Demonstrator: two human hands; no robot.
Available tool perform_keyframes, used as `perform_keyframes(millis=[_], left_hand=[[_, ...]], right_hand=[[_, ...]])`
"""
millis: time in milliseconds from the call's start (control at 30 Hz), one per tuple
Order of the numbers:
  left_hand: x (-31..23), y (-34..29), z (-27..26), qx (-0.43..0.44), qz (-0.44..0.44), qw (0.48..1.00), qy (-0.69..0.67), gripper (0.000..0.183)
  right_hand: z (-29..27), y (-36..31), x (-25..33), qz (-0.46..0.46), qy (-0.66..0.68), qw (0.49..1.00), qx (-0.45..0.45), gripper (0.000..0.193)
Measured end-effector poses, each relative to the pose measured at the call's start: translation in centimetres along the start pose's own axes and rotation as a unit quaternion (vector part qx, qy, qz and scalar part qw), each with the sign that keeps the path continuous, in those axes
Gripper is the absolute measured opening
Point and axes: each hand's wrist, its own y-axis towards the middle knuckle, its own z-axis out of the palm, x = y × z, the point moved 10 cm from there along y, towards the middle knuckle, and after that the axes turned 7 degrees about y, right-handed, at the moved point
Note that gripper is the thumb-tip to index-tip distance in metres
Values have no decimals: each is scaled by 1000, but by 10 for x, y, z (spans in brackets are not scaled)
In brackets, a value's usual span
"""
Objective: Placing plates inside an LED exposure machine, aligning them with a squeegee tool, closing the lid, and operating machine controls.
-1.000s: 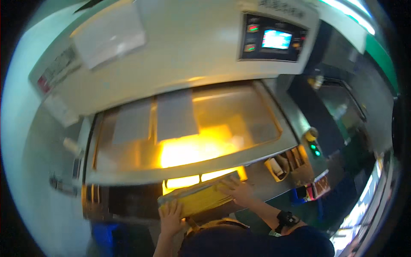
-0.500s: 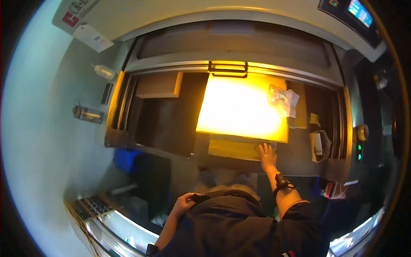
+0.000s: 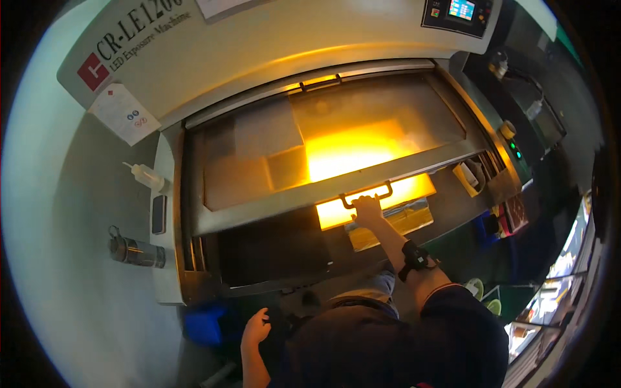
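My right hand (image 3: 368,208) grips the black handle (image 3: 366,192) on the near edge of a framed, see-through sliding cover (image 3: 259,208). The cover lies across most of the machine's bed. Through and below it, a brightly lit yellow-white panel (image 3: 330,213) shows. Just in front of the panel, beside my right wrist, lies a shiny yellowish strip (image 3: 407,220). My left hand (image 3: 257,328) hangs at my left side, apart from the machine, its fingers loosely bent with nothing visible in them.
On the left ledge are a white squeeze bottle (image 3: 149,178), a phone (image 3: 158,215) and a grey bottle (image 3: 134,250). An open bag-like holder (image 3: 470,178) sits at the bed's right end. A control screen (image 3: 461,9) is at the upper right. A blue object (image 3: 204,325) lies low on the left.
The cover has come toward me over the lit panel, with my right hand now on its handle. My left hand has left the black item at my waist. The view has turned.
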Motion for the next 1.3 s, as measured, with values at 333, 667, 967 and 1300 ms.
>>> perform_keyframes(millis=[333, 667, 967, 1300], left_hand=[[12, 29, -36, 79, 115, 893, -428, 60], [-117, -41, -166, -75, 442, 581, -679, 89], [-194, -107, -290, -69, 543, 504, -668, 107], [-199, -139, -364, -383, 381, 523, -659, 109]], right_hand=[[60, -136, -1, 131, 52, 979, 145, 52], [-246, -242, 90, 58, 45, 979, -188, 35], [-124, -113, 212, -242, 225, 930, -160, 37], [-43, 46, 37, 95, 309, 946, -26, 55]])
